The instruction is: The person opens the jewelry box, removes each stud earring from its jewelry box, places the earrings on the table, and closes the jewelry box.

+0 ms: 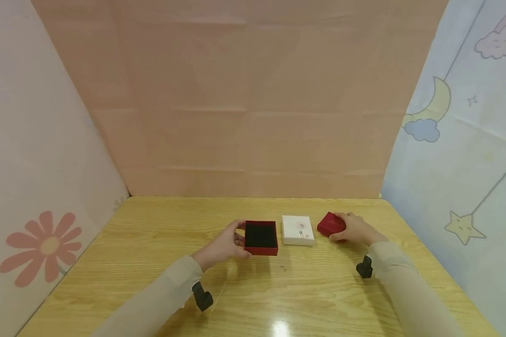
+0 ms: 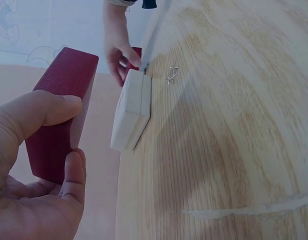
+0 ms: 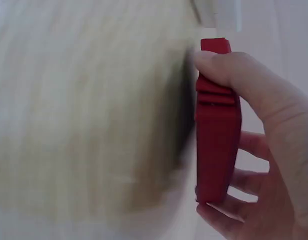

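My left hand grips an open red box by its left side, thumb in front and fingers behind. Black lining fills the inside of this box, and the left wrist view shows it raised over the table. In my right hand is a smaller red gift box, pinched between thumb and fingers. Ribbon-like folds show beside the thumb on this gift box in the right wrist view. Between the hands lies a white box, closed, with a pink flower printed on top.
Tiny thin silvery pieces lie on the wooden table, nearer me than the white box. A plain pinkish-brown backdrop rises at the table's far edge. Printed sheets hang at both sides.
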A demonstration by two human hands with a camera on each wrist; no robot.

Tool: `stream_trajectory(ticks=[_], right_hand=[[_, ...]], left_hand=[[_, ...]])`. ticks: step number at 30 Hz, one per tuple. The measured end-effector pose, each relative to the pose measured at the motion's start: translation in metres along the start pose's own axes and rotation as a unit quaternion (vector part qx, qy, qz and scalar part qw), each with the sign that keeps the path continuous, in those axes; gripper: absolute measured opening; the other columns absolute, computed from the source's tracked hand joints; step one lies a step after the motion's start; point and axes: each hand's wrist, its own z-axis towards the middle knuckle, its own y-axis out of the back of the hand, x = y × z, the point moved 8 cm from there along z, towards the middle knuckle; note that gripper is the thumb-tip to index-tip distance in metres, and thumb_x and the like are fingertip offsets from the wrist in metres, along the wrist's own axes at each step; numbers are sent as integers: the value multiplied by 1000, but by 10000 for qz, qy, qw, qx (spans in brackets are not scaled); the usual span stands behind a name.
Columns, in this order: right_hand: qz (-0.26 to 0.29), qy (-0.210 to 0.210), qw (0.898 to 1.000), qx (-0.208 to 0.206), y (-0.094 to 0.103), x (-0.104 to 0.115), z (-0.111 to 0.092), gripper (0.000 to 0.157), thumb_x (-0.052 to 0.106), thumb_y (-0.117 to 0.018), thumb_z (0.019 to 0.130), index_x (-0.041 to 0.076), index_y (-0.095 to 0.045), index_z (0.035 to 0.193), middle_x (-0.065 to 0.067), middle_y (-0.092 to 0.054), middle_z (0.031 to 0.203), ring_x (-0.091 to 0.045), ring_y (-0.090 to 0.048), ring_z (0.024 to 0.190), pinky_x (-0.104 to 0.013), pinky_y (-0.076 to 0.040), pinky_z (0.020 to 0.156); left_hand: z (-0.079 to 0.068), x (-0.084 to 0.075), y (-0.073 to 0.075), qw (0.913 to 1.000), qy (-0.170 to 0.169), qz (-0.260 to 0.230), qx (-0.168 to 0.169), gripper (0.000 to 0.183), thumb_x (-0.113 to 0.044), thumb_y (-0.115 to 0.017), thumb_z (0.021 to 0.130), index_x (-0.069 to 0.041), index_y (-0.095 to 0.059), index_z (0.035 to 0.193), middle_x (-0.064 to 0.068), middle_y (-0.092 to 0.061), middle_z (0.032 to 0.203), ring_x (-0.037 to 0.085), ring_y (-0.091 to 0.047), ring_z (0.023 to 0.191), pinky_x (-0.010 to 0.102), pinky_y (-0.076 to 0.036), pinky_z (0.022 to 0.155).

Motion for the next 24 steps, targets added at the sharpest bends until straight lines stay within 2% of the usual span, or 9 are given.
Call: stream_trajectory(ticks=[3,5,8,12,15,19,24], right_hand=[[-232,48,9988,-424,21,12,2,90,48,-77,77,-1,-40,142,-32,-51,122,-43,-52,99,-52,-50,74],[-191,137,9969,-755,38,28,2,88,47,-76,78,-2,-41,142,-31,-51,123,-44,-53,100,-51,-51,75],[102,380,9934,-1081,61,59,-1,87,48,-75,80,-1,-40,144,-28,-52,123,-40,-54,99,-48,-52,77],[602,837,9873,-1212,77,109,-9,86,50,-74,80,7,-41,146,-20,-52,122,-34,-51,101,-45,-50,78],[984,1254,9801,-1180,77,145,-17,82,47,-76,80,17,-41,148,-14,-52,127,-32,-48,108,-47,-47,82],[1394,1792,9688,-992,66,184,-30,78,43,-79,78,28,-44,146,-8,-49,136,-31,-46,119,-53,-46,91],[1232,2279,9632,-719,44,216,-40,74,42,-81,76,30,-50,141,-5,-47,141,-29,-45,124,-51,-45,94]], left_hand=[[1,-1,-1,10000,-20,16,-20,92,-5,-81,74,-6,-26,148,12,-46,132,23,-52,103,33,-51,85],[1,-2,-2,10000,-17,26,-22,92,-5,-81,74,-6,-26,148,12,-45,134,23,-52,103,33,-51,85],[1,-4,-4,10000,-51,16,-6,91,-4,-81,74,-5,-27,147,13,-46,133,23,-52,103,33,-51,84],[1,-7,-7,10000,-93,-18,17,88,-3,-80,74,-5,-29,145,15,-47,129,23,-53,102,31,-51,82],[3,-9,-9,10000,-80,-43,22,85,-2,-80,74,-5,-32,144,14,-48,128,23,-53,100,31,-51,81],[4,-9,-12,10000,-76,-7,50,82,-2,-80,74,-6,-34,142,13,-49,127,23,-54,101,34,-52,85],[5,-11,-15,9998,-150,-56,153,81,-3,-80,75,-5,-33,142,12,-47,132,23,-56,102,36,-53,87]])
